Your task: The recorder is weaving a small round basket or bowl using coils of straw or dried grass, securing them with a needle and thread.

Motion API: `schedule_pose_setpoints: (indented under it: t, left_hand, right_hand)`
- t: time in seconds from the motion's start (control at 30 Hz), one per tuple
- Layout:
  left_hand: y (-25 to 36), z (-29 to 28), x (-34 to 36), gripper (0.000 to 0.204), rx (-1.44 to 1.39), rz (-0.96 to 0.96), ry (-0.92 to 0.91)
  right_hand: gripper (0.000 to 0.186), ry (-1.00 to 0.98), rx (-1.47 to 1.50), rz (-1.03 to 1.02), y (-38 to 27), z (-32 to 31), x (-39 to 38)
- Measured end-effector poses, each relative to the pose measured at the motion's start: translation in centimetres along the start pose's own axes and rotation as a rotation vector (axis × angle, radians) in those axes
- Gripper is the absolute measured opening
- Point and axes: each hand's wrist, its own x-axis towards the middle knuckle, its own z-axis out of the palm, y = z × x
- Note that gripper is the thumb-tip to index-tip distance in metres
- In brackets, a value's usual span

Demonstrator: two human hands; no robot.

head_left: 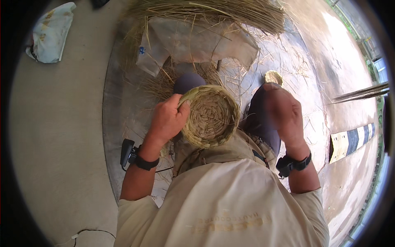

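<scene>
So the round woven basket (212,116) is right in the middle, over the person's lap, tipped so you're looking into its hollow side and can see the coils of the bottom. The left hand (168,117) has it by the left edge, thumb over the rim onto the inside and the other fingers mostly hidden behind, so that grip is closed on the basket. The right hand (285,110) is well apart from it, up above the dark trouser leg (263,119) on the right, and it's pretty blurry, so I honestly can't tell whether that grip is wide or narrow or has anything in it. Just beyond that hand there's a smaller woven piece (273,77), same straw colour. Far side, a thick bundle of straw (214,9) lies across, with a cloudy plastic sheet (193,41) just on the near side of it and loose stalks scattered around. There's a white bag (52,33) on the floor (61,123) at far left, and over on the right a striped board (353,142) near some dark thin stalks (360,94).
</scene>
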Motion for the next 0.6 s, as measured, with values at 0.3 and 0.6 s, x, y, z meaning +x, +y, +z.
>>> schedule_pose_setpoints:
  t: [0.3,0.6]
  left_hand:
    - [1.7,-0.2,-0.8,0.022,0.034,0.070,0.018]
    - [2.0,-0.4,-1.0,0.017,0.022,0.130,0.028]
  right_hand:
    - [0.019,-0.475,-0.709,-0.375,2.9,7.7,-0.9]
    - [0.011,-0.486,-0.703,-0.350,2.4,8.4,-0.9]
